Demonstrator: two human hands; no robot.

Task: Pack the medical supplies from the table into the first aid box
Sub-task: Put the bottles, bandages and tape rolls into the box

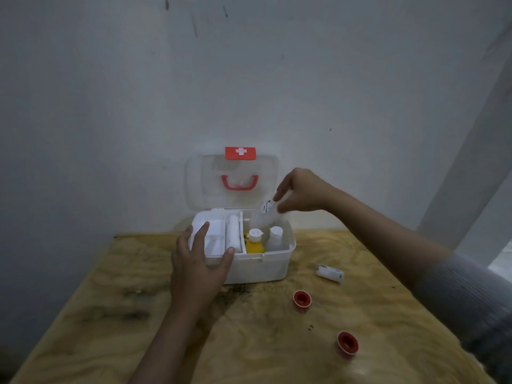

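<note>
The white first aid box (273,266) stands open at the back of the wooden table, its clear lid (235,181) upright with a red handle and red cross tag. Inside are a white tray, a bandage roll (233,232), a yellow bottle (255,243) and a white bottle (275,236). My left hand (198,263) rests on the box's front left corner, fingers spread over the tray. My right hand (300,191) holds a blurred clear packet (266,210) over the box's right compartment. On the table lie a wrapped bandage roll (329,273) and two red tape rolls (302,300) (347,342).
The table (110,314) stands against a white wall, in a corner. A white post (471,162) slants up at the right. The table's left and front parts are bare wood with dark stains.
</note>
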